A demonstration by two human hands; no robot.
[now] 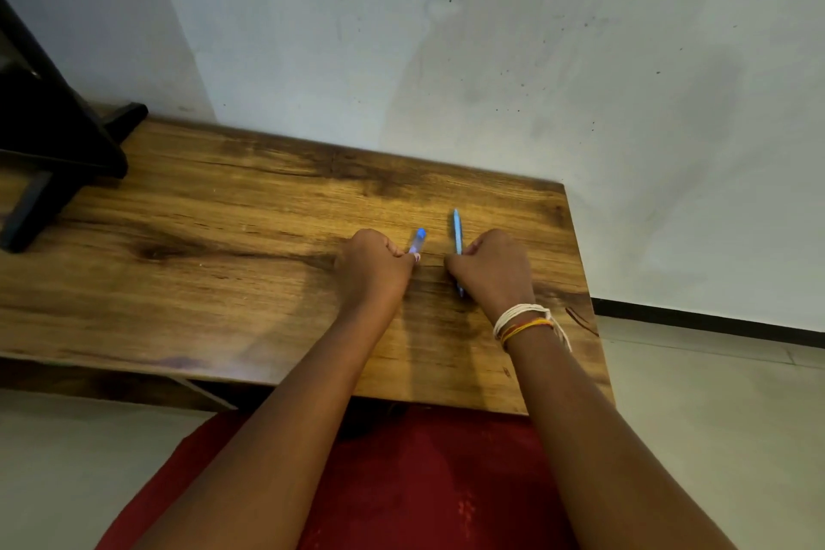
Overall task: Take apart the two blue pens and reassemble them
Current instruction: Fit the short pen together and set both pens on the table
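1. At the far left you have one black stand [53, 138] resting on the back corner of the wooden table [223, 246], well apart from your hands.
2. Your left hand [372, 266] rests on the table, fingers curled closed into a loose fist, thumb and forefinger pinching the near end of the first blue pen [417, 240].
3. That first pen is a short piece with a clear barrel and a blue tip; it points away from you and lies low over the wood, just right of your left knuckles.
4. The second blue pen [457, 232] lies just beside it, a small gap between them. It is long and slim, running away from you, its near tip showing below your right hand [493, 272].
5. Your right hand has its fingers closed around the middle of that second pen, fist down on the table.
6. Count: two pens, two hands, one in each.
7. On your right wrist sits one bundle of thread bands [527, 322], white, orange and yellow.
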